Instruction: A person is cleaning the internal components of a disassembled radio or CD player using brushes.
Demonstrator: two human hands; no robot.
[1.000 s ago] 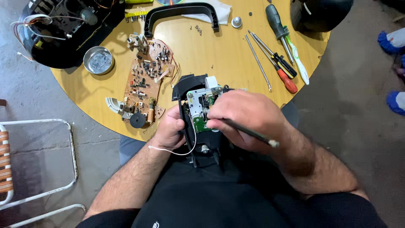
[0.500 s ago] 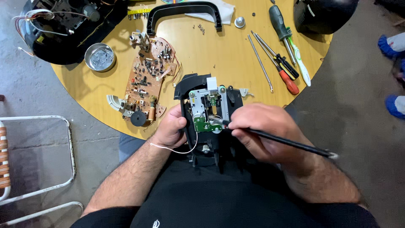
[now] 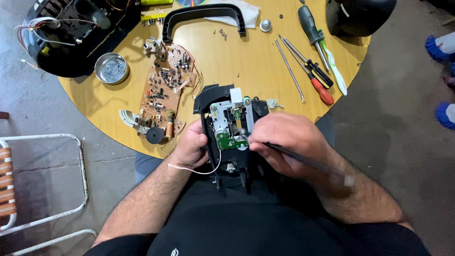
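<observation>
Gripping a thin tool (image 3: 303, 161) in closed fingers, the right hand (image 3: 289, 142) hides its tip at the drive (image 3: 231, 125); the left hand (image 3: 189, 147) clasps the drive's left edge, fingertips tucked underneath, unseen.

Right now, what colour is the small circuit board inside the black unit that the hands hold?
Green; the small circuit board shows best in the head view.

Grey concrete floor (image 3: 388, 95), metal chair (image 3: 57, 180)
</observation>
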